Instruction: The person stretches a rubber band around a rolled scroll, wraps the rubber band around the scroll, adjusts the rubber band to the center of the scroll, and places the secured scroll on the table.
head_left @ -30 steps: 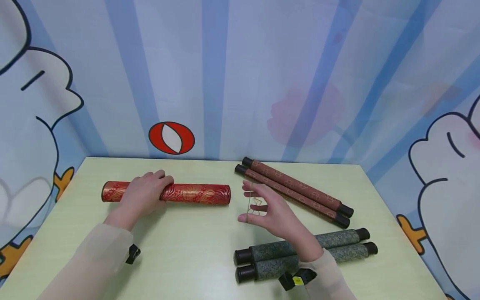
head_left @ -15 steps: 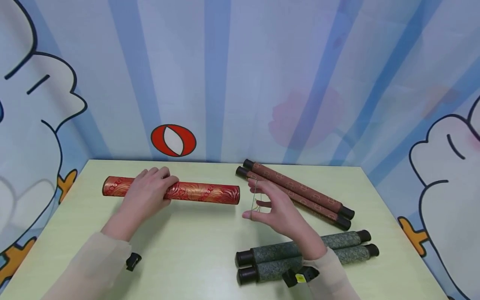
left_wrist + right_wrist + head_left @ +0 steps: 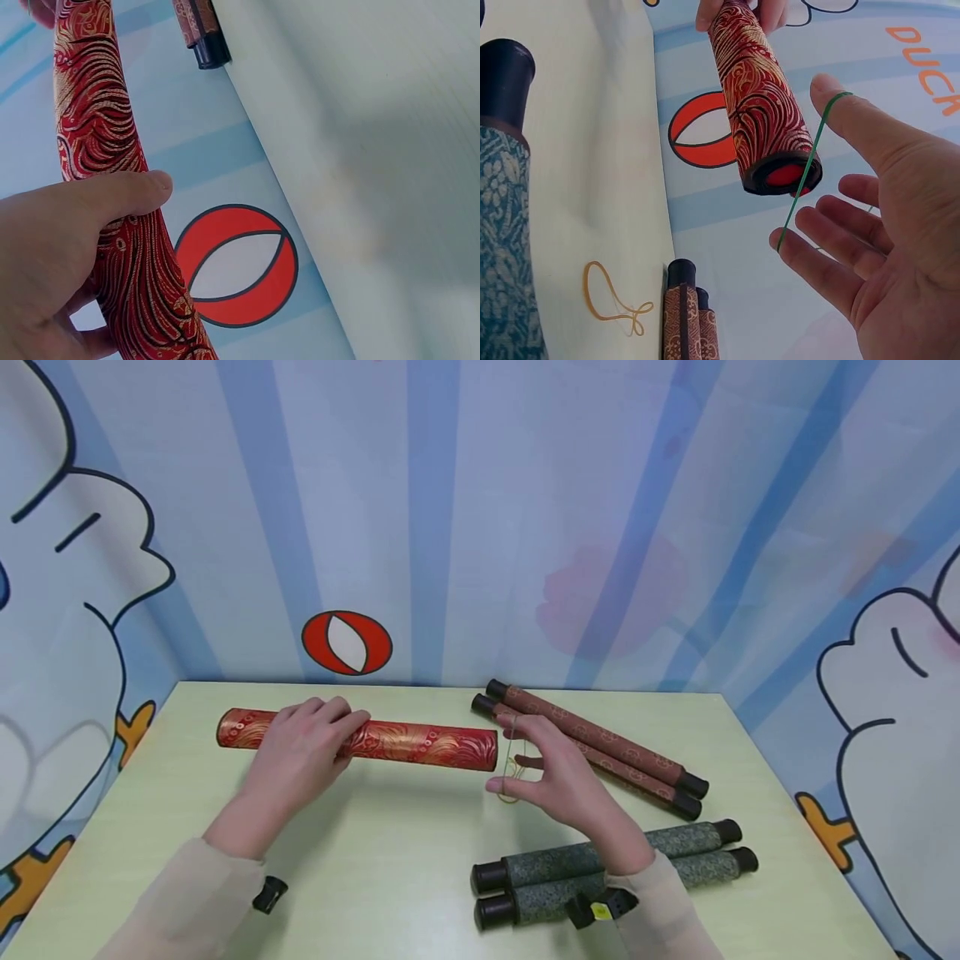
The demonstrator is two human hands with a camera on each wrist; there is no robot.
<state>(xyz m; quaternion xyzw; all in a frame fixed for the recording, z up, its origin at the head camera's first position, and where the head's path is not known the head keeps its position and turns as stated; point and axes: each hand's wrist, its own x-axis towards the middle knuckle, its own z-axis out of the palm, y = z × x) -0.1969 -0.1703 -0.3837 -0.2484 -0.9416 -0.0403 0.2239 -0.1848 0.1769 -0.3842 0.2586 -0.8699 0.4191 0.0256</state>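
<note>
My left hand [image 3: 303, 752] grips a red and gold patterned scroll [image 3: 423, 744] near its middle, with the thumb [image 3: 135, 193] across it in the left wrist view. The scroll hangs above the table, its right end slightly lower. That end shows a rolled edge with a dark rim in the right wrist view. My right hand [image 3: 555, 777] faces this end with thumb and fingers spread apart. A green rubber band [image 3: 810, 161] is stretched between the thumb and a fingertip, overlapping the scroll's end in that view.
Two brown patterned scrolls [image 3: 600, 731] with black ends lie at the back right. Two grey-green scrolls [image 3: 551, 897] lie in front, partly under my right forearm. A loose yellow rubber band [image 3: 604, 316] rests on the pale table [image 3: 390, 877]. A printed curtain [image 3: 480, 527] stands behind.
My left hand has lifted the red scroll off the table and moved it right, toward the rubber band. The right hand has shifted only slightly, still spreading the band.
</note>
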